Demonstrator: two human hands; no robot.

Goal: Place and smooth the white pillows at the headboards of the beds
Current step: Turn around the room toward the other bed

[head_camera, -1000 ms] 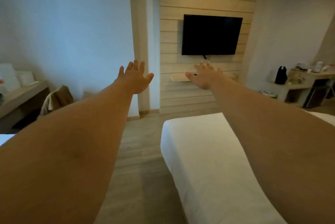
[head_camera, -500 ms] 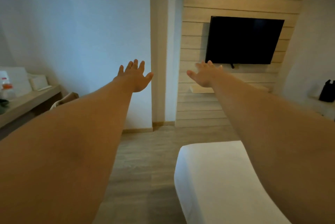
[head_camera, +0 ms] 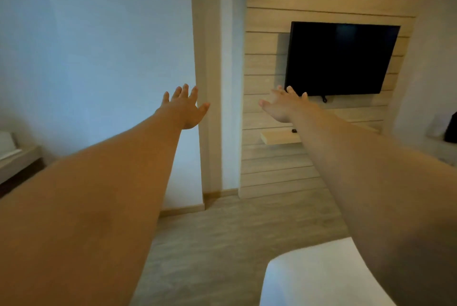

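Your left hand and right hand are spread wide, holding nothing, raised side by side; the bed lies below your right forearm, no pillows visible.

bed white, plain. television black, on pale wood panel with horizontal grooves. floor grey-brown, wood-grained; wall pale blue-white.
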